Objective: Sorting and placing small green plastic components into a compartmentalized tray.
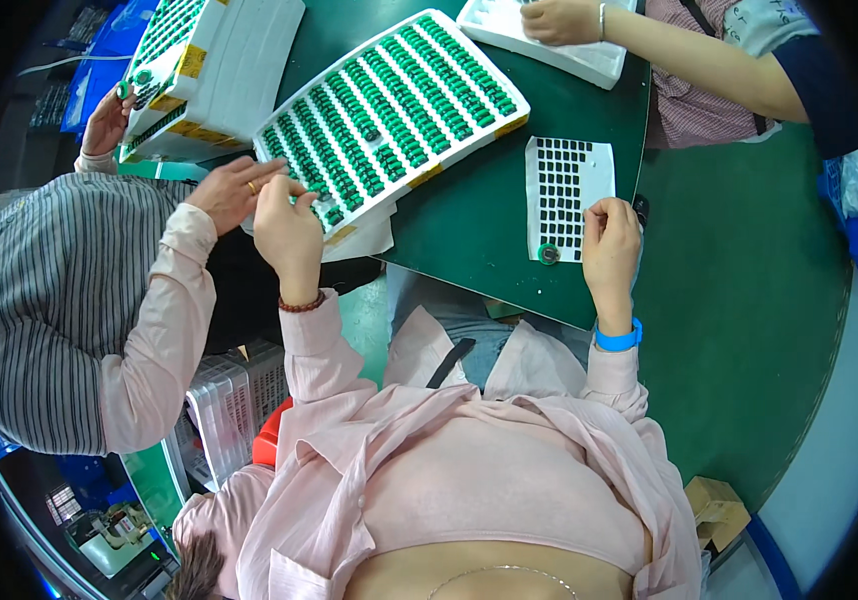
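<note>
My left hand (289, 235), with a beaded bracelet, is closed at the near left corner of a white foam tray (479, 138). Its fingertips are pinched among the green ring-shaped parts (379, 100) standing there in rows; whatever they hold is hidden. My right hand (611, 245), wearing a blue wristband, is curled with fingers pressed together at the right edge of a white sheet (599, 170). I cannot make out anything in its pinch. Rows of small black pads (561, 185) cover the sheet. One green ring with a dark piece (548, 254) lies at its lower left corner.
A co-worker's hand (234, 192) touches the tray close to my left hand; their other hand (107, 122) is by stacked foam trays (239, 75). Across the green table (469, 215), another person's hand (561, 22) is over a white foam box (599, 68). A dark object (641, 208) sits beside my right hand.
</note>
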Demonstrator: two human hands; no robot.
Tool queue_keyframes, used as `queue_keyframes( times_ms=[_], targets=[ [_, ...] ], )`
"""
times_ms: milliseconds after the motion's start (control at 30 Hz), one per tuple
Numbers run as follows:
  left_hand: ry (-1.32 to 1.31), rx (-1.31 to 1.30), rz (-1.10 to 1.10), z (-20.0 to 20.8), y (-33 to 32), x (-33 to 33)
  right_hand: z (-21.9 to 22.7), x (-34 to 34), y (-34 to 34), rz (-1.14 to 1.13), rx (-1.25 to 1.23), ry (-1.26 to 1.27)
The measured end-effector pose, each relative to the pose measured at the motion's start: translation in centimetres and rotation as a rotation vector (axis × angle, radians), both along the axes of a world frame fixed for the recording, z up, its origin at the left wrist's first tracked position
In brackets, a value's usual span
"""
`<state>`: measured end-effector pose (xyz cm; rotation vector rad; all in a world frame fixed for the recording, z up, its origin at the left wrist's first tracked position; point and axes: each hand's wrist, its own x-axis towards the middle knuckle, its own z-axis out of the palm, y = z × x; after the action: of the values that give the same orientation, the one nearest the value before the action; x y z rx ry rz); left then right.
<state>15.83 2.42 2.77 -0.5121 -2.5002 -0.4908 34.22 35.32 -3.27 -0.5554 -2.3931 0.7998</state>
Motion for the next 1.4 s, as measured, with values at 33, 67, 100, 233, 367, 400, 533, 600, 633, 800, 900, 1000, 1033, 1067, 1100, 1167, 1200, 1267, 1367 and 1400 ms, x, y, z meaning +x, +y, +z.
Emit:
queue_keyframes(
  times_ms=[33,67,100,233,367,400,533,600,633,800,900,1000,1033,1067,1100,1167,1200,1267,1367,1400],
  targets=[
    [-0.007,0.003,-0.011,0.3,0.6,0.4,0.7,0.0,-0.3,-0.001,-0.109,-0.015],
    [-0.270,0.380,-0.075,0.3,1.6,1.3,1.4,0.0,-0.9,0.040,-0.188,0.045],
    [-0.538,0.755,-0.135,0.2,2.6,2.2,2.2,-0.1,-1.8,0.092,-0.280,0.082],
    [-1.039,1.152,-0.331,0.2,6.7,8.2,5.0,-0.6,-7.0,0.456,-1.314,0.010],
    [-1.188,1.324,-0.351,-1.4,9.5,11.8,5.5,-0.6,-9.0,0.476,-1.441,-0.029],
    [-1.181,1.342,-0.343,-1.6,9.8,12.3,5.1,-0.5,-9.0,0.462,-1.437,0.000],
    [-1.149,1.331,-0.354,-1.5,10.6,13.2,4.0,0.1,-9.0,0.423,-1.421,0.048],
    [-1.143,1.310,-0.357,-1.6,10.7,13.5,3.8,0.2,-9.1,0.403,-1.414,0.059],
    [-1.139,1.291,-0.360,-1.6,10.6,13.5,3.7,0.2,-9.1,0.393,-1.397,0.053],
    [-1.117,1.299,-0.339,-1.4,10.7,13.7,3.8,0.1,-9.3,0.388,-1.385,0.065],
    [-1.103,1.301,-0.336,-1.6,10.7,13.6,3.5,0.1,-9.5,0.375,-1.397,0.078],
    [-1.103,1.302,-0.336,-1.7,10.6,13.4,3.4,-0.1,-9.6,0.369,-1.406,0.086],
    [-1.108,1.303,-0.334,-1.7,10.5,13.4,3.4,-0.1,-9.7,0.363,-1.413,0.089],
    [-1.111,1.302,-0.335,-1.6,10.5,13.3,3.5,-0.2,-9.8,0.359,-1.419,0.092],
    [-1.112,1.310,-0.332,-1.5,10.5,13.3,3.5,-0.2,-9.8,0.356,-1.420,0.093],
    [-1.112,1.317,-0.331,-1.5,10.6,13.3,3.1,-0.2,-9.8,0.364,-1.467,0.113],
    [-1.110,1.316,-0.329,-1.5,10.6,13.4,3.0,-0.2,-9.7,0.365,-1.467,0.116],
    [-1.104,1.313,-0.328,-1.7,10.7,13.5,2.7,-0.1,-9.7,0.365,-1.476,0.128],
    [-1.091,1.311,-0.333,-1.8,10.9,13.6,2.6,-0.1,-9.8,0.355,-1.468,0.134],
    [-1.080,1.309,-0.337,-1.6,11.0,13.7,2.6,-0.1,-9.7,0.354,-1.468,0.137]
  ],
)
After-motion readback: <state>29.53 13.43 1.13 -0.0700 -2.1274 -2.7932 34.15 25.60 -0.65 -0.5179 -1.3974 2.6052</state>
